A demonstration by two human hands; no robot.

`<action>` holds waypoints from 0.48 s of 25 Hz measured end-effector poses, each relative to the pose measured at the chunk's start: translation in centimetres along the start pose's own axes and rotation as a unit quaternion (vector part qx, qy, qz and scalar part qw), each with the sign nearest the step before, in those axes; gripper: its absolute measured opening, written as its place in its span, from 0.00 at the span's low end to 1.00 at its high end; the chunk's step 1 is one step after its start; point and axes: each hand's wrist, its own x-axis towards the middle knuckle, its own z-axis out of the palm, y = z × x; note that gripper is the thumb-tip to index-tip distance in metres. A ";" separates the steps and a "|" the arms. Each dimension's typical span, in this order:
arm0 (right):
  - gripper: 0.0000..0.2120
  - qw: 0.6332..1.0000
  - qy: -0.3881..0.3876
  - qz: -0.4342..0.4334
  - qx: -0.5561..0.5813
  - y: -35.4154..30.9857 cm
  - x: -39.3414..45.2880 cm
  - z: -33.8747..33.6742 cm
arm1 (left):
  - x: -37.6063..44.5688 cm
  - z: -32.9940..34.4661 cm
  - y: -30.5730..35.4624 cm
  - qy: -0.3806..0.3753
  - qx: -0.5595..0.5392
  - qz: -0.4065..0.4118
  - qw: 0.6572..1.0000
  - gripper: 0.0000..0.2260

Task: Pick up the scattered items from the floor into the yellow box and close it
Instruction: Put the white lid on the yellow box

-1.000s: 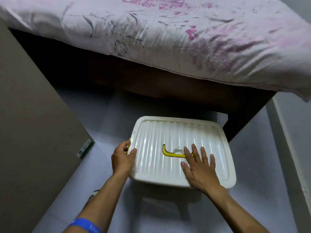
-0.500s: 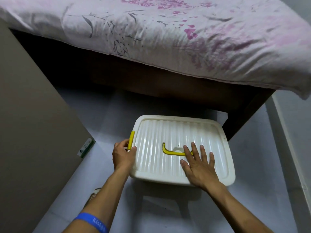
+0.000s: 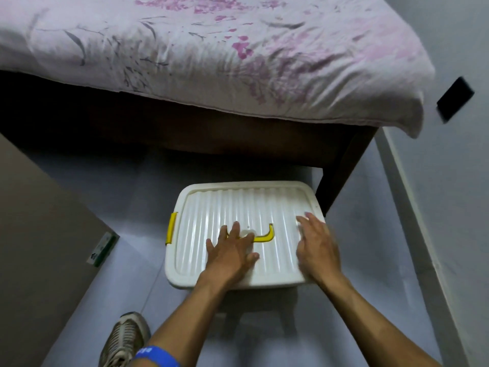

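Note:
The box stands on the floor in front of the bed with its white ribbed lid (image 3: 264,207) on top. A yellow clip (image 3: 171,228) lies flat against the lid's left edge, and a yellow handle (image 3: 266,235) sits in the lid's middle. My left hand (image 3: 229,256) lies flat on the lid over the handle's left end, fingers spread. My right hand (image 3: 317,247) rests on the lid near its right edge, fingers fairly straight and slightly blurred. The box's body and the lid's right side are hidden. No loose items show on the floor.
A bed (image 3: 211,62) with a floral sheet overhangs the floor behind the box, its dark leg (image 3: 341,176) close to the box's far right corner. A brown panel (image 3: 39,234) stands at the left. My shoe (image 3: 124,337) is near the bottom. A wall (image 3: 449,194) runs along the right.
My left hand left the yellow clip at the lid's left edge and moved onto the lid's middle. My right hand slid from the middle to the lid's right edge.

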 end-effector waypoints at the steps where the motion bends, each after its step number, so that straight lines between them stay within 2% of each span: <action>1: 0.27 0.994 0.023 0.100 0.028 1.7 0.2 -0.6 | 0.0 -0.3 -0.2 0.001 -0.003 0.002 1.000 0.23; 2: 0.30 0.974 -0.001 0.206 0.096 3.2 0.4 -0.9 | -0.1 -0.5 -0.3 -0.003 -0.006 0.000 1.000 0.23; 3: 0.33 0.935 -0.041 0.289 0.200 4.1 0.5 -1.0 | -0.2 -0.5 -0.2 -0.006 -0.009 -0.002 1.000 0.23; 4: 0.31 0.889 -0.066 0.335 0.306 4.4 0.6 -0.9 | -0.2 -0.4 0.0 -0.009 -0.012 -0.003 1.000 0.23; 5: 0.26 0.861 -0.058 0.348 0.366 4.6 0.7 -0.7 | -0.3 -0.2 0.1 -0.008 -0.014 -0.004 1.000 0.23; 7: 0.20 0.863 0.004 0.338 0.376 4.2 1.0 -0.7 | -0.3 -0.4 0.2 -0.005 -0.021 -0.004 1.000 0.24; 9: 0.19 0.897 0.059 0.295 0.324 3.5 0.7 -1.1 | -0.2 -0.3 -0.1 0.002 -0.021 -0.001 1.000 0.24; 12: 0.15 0.946 0.082 0.211 0.231 3.0 0.3 -1.2 | -0.4 0.1 -0.2 0.006 -0.014 0.000 1.000 0.23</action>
